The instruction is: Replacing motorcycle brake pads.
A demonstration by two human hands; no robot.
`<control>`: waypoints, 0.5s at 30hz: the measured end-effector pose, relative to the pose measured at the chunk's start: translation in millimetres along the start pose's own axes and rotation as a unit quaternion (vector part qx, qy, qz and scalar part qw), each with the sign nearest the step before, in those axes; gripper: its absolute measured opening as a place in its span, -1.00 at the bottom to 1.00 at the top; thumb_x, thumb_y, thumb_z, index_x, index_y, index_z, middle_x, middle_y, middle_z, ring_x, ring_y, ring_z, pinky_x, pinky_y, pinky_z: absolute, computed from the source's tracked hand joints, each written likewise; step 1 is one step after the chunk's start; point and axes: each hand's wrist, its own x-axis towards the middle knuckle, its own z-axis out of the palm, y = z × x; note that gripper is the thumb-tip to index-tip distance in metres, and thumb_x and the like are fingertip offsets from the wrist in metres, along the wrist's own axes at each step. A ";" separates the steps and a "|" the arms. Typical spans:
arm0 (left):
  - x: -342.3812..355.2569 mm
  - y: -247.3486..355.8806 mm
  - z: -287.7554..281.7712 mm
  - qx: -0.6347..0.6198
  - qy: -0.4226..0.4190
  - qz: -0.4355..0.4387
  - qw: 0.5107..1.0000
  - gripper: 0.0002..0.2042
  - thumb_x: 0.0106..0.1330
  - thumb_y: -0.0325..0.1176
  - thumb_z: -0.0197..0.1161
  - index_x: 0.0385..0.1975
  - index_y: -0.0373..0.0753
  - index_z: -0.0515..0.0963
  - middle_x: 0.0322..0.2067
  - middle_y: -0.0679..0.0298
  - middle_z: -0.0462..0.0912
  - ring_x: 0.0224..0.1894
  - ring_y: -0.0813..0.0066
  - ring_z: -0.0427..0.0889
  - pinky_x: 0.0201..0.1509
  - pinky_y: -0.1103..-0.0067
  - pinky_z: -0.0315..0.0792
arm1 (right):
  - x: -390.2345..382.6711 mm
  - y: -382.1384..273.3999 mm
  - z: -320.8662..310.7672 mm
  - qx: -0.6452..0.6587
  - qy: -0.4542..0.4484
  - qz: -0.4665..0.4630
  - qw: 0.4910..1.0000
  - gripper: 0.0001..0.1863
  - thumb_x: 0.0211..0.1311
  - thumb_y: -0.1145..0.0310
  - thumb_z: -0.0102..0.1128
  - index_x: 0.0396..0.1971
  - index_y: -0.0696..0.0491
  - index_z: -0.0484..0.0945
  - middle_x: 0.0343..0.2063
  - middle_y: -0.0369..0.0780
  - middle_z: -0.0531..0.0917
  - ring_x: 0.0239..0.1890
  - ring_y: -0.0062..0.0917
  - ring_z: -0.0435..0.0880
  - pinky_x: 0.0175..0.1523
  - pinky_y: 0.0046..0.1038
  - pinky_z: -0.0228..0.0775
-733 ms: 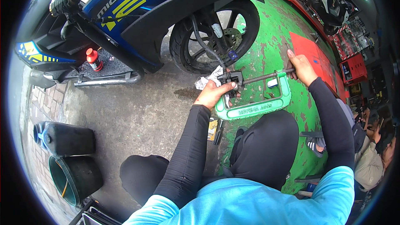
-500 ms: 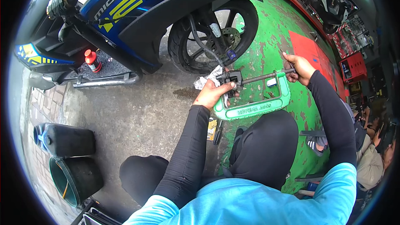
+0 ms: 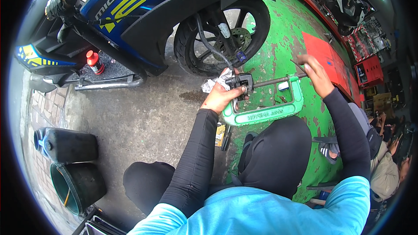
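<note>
My left hand point(image 3: 220, 98) is closed around a black brake caliper point(image 3: 241, 82), thumb on top. The caliper sits between the jaws of a green C-clamp point(image 3: 264, 115). A white rag point(image 3: 211, 85) is bunched beside the caliper, under my fingers. The clamp's threaded screw point(image 3: 272, 82) runs right to its thin cross handle point(image 3: 298, 66). There my right hand point(image 3: 319, 78) is open, fingers stretched and slightly blurred, against the handle end. A brake hose point(image 3: 208, 43) leads down from the front wheel point(image 3: 185, 39) toward the caliper.
A blue scooter point(image 3: 143, 4) stands ahead, with a red bottle point(image 3: 94, 62) on its footboard. At left are a black jug point(image 3: 72, 145) and a dark bucket point(image 3: 89, 185). A small yellow packet point(image 3: 220, 135) lies below the clamp. Other people point(image 3: 387, 165) are at far right.
My right hand's fingers have gone from curled round the clamp handle to stretched out. The handle has turned. My left hand keeps its hold on the caliper.
</note>
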 end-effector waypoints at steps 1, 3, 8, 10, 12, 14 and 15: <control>1.6 -0.5 -1.7 0.010 -0.005 0.006 1.000 -0.50 0.22 -0.66 0.28 0.15 -0.21 0.31 -0.12 0.22 0.63 -0.19 0.41 0.69 -0.10 0.40 0.69 | -4.1 4.8 -7.3 -0.100 -0.028 -0.183 0.978 -0.52 0.50 0.02 -0.08 0.06 0.13 0.51 0.15 -0.03 0.53 0.16 -0.18 0.56 0.19 -0.18 0.45; 3.8 -0.9 -4.7 0.013 -0.009 0.008 1.000 -0.52 0.22 -0.66 0.28 0.12 -0.21 0.32 -0.13 0.23 0.63 -0.19 0.41 0.68 -0.10 0.39 0.69 | -16.5 8.4 -4.2 -0.117 -0.060 -0.194 0.972 -0.49 0.53 -0.01 -0.16 0.10 0.13 0.47 0.18 -0.07 0.54 0.38 -0.15 0.36 0.45 -0.15 0.14; 6.1 -4.1 -1.1 0.002 -0.037 0.021 0.999 -0.55 0.20 -0.68 0.27 0.06 -0.22 0.34 -0.15 0.26 0.61 -0.18 0.43 0.67 -0.11 0.37 0.71 | -21.1 18.5 14.6 -0.038 -0.005 -0.143 0.989 -0.46 0.52 -0.08 -0.18 0.03 0.13 0.46 0.11 -0.06 0.57 0.21 -0.16 0.52 0.30 -0.20 0.34; 6.6 -2.9 0.6 0.018 -0.020 0.028 0.999 -0.56 0.20 -0.68 0.27 0.05 -0.22 0.33 -0.16 0.27 0.60 -0.18 0.45 0.66 -0.12 0.38 0.71 | -19.6 21.4 19.5 -0.026 0.009 -0.129 0.991 -0.47 0.53 -0.08 -0.19 -0.02 0.14 0.47 0.07 -0.06 0.59 0.11 -0.18 0.60 0.22 -0.21 0.41; 4.0 -0.2 2.9 0.021 -0.019 0.032 0.999 -0.56 0.20 -0.68 0.27 0.05 -0.22 0.33 -0.16 0.27 0.59 -0.17 0.46 0.66 -0.11 0.38 0.71 | -19.3 26.4 24.3 -0.034 0.048 -0.135 0.989 -0.50 0.54 -0.06 -0.18 -0.13 0.15 0.46 -0.15 -0.09 0.64 -0.16 -0.25 0.65 0.01 -0.27 0.47; 3.8 1.5 4.8 0.024 -0.021 0.036 0.999 -0.56 0.19 -0.68 0.27 0.04 -0.21 0.33 -0.16 0.27 0.59 -0.17 0.46 0.65 -0.11 0.38 0.71 | -22.2 30.1 24.4 -0.047 0.050 -0.106 0.992 -0.49 0.54 -0.05 -0.18 -0.19 0.16 0.45 -0.27 -0.11 0.63 -0.22 -0.26 0.63 -0.05 -0.29 0.45; 3.7 2.2 4.9 0.031 -0.019 0.034 0.999 -0.57 0.19 -0.68 0.26 0.03 -0.21 0.33 -0.16 0.27 0.59 -0.17 0.47 0.65 -0.10 0.38 0.71 | -22.8 31.6 25.0 -0.056 0.052 -0.079 0.994 -0.48 0.54 -0.05 -0.18 -0.25 0.17 0.45 -0.38 -0.12 0.62 -0.28 -0.27 0.62 -0.10 -0.31 0.44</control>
